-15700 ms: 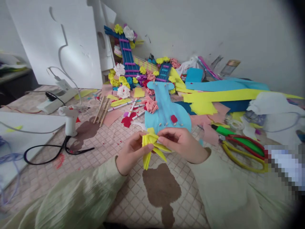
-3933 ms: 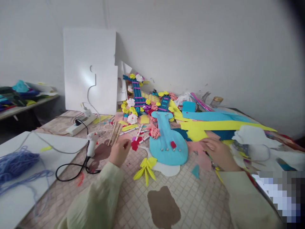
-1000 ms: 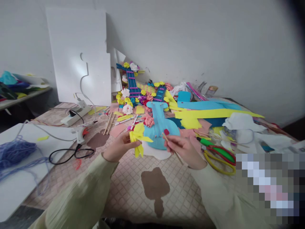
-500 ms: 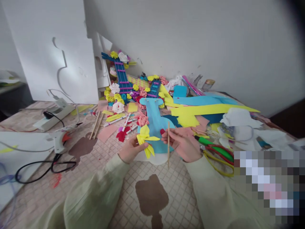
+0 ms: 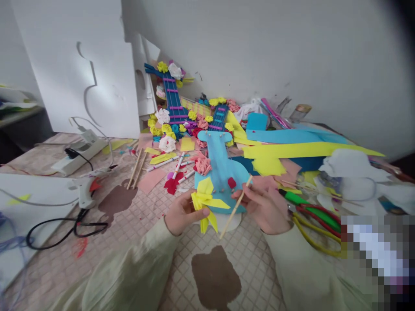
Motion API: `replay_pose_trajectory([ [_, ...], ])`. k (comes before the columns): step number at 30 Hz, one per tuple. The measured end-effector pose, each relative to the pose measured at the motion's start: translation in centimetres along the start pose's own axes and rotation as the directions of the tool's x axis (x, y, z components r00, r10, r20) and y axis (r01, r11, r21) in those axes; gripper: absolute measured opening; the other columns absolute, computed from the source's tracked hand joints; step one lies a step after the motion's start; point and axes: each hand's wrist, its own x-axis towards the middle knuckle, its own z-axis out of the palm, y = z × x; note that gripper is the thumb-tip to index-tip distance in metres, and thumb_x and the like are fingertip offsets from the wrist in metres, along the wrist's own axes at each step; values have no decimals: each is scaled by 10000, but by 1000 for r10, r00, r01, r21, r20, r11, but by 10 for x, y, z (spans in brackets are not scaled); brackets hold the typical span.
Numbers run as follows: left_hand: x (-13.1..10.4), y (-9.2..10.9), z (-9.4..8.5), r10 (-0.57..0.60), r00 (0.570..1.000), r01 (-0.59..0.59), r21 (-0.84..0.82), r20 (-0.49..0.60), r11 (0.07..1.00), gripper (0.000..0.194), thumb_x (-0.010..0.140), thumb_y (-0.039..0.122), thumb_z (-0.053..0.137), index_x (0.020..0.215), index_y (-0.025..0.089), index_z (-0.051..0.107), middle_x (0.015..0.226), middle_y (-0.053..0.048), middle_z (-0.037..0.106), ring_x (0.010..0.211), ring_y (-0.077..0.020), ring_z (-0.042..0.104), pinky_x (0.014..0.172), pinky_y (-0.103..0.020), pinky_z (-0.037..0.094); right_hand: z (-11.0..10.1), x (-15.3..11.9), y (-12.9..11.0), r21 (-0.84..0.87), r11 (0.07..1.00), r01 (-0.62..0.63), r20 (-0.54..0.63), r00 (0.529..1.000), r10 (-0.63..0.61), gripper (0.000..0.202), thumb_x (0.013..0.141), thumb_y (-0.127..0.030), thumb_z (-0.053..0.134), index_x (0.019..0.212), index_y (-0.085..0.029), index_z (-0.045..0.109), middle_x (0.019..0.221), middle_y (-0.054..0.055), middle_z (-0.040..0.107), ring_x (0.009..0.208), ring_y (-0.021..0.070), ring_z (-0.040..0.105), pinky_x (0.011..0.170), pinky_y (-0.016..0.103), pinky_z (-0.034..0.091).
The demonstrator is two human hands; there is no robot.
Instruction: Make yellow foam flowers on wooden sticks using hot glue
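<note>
The yellow paper flower with pointed petals [image 5: 205,198], which lay on the patterned table [image 5: 254,261] before the light-blue guitar-shaped cutout [image 5: 217,166], is now held up in the left hand [image 5: 181,211] at the cutout's lower left. The right hand [image 5: 264,209], earlier well right of the cutout, is now at its lower right edge, its thin wooden stick [image 5: 230,219] slanting instead of upright.
</note>
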Motion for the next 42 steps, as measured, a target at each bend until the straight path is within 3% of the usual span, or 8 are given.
replay_pose_trajectory([
  [9,0,2,-1,8,1000,-9,37,5,999,298,562,260,741,759,144,549,699,6,580,627,-112,555,593,-240,473,0,0,-2,43,999,-22,-29,999,24,146,675,-312,667,665,-188,591,671,11,673,651,146,594,659,306,444],
  [13,-2,4,-2,-106,990,102,41,92,994,295,543,257,752,756,140,586,677,1,591,606,-107,550,573,-224,467,2,0,-4,74,997,-14,-22,1000,16,129,667,-314,671,666,-199,612,724,18,682,777,174,609,689,312,441],
  [18,-11,0,7,-309,879,299,86,362,950,317,546,217,750,832,147,631,703,-5,611,604,-102,554,590,-220,462,5,-2,-2,129,991,-37,55,998,31,117,659,-324,673,688,-221,627,808,13,677,876,177,597,731,316,446],
  [21,-18,-5,13,-356,827,352,93,435,931,374,548,219,751,898,152,638,754,-17,625,639,-108,564,646,-240,471,7,-2,3,155,987,-51,101,994,35,101,664,-308,672,713,-232,628,852,5,672,904,170,592,743,311,450],
  [23,-20,-7,15,-369,815,367,94,448,925,367,539,223,757,882,149,647,756,-22,632,640,-112,568,653,-247,473,8,-2,6,157,986,-50,109,994,33,100,664,-305,675,715,-234,625,854,2,672,902,166,594,739,307,452],
  [32,-21,2,18,-249,882,281,-20,400,960,355,521,216,773,843,115,663,710,-34,618,638,-114,557,611,-216,467,15,-9,4,10,1000,26,203,979,-27,186,745,-344,596,852,-204,657,895,45,660,829,160,598,753,301,440],
  [37,-22,3,17,-190,867,247,-65,461,967,367,547,188,758,886,99,649,740,-41,615,650,-114,560,590,-202,469,15,-14,6,-102,994,38,294,956,-6,142,748,-252,613,878,-205,647,818,15,652,789,117,582,730,249,429],
  [42,-25,3,19,-190,861,227,-22,473,974,383,566,176,744,925,102,632,772,-54,619,688,-131,561,629,-230,477,14,-13,10,-116,991,60,246,969,-30,78,742,-226,620,813,-198,640,746,-13,633,703,80,567,679,211,424],
])
